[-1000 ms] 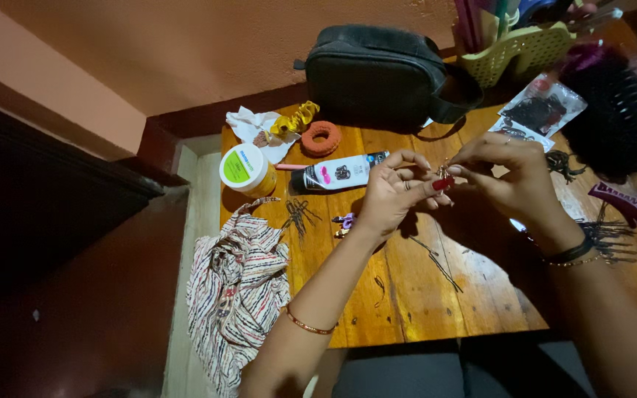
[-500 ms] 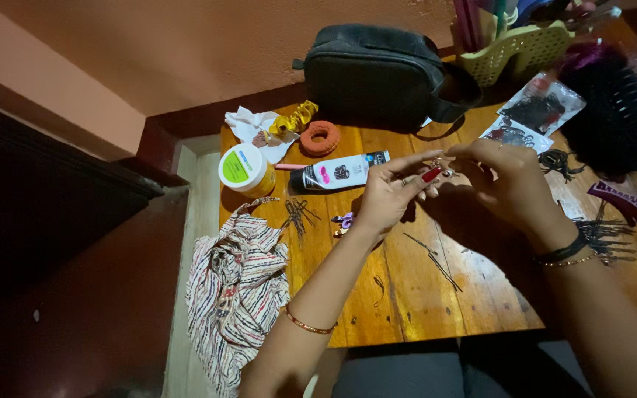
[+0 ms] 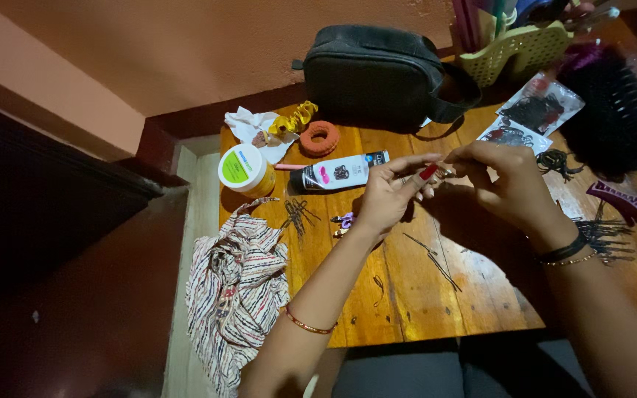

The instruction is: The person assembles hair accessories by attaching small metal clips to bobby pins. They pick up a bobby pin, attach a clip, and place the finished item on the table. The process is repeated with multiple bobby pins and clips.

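Orange-brown wall fills the upper part of the frame, and below it a wooden table [image 3: 407, 295] runs from the centre to the right edge. Above the middle of the table, the left hand [image 3: 388, 195] and the right hand [image 3: 506, 180] meet just right of centre. Fingers [image 3: 416, 174] of the left hand, with red nails, are pinched together with those of the right hand on a small metal hair clip [image 3: 441, 172], held in the air between both hands; the clip is too small to tell more about it.

At the top centre a black pouch [image 3: 377, 74] lies against the wall. Just below it, toward the left, are a yellow scrunchie [image 3: 296, 118] and an orange scrunchie [image 3: 319, 138], side by side, next to a crumpled white tissue [image 3: 248, 125]. A white jar with a green lid [image 3: 243, 169] stands at the table's left edge, and a black and white tube [image 3: 340, 172] lies between the jar and the left hand. Loose hairpins [image 3: 298, 214] lie below the tube. A striped cloth [image 3: 237, 287] hangs over the table's lower left corner. In the upper right stand a yellow perforated basket [image 3: 514, 51], clear packets [image 3: 543, 103] of dark items and a black bristle brush [image 3: 617, 110].
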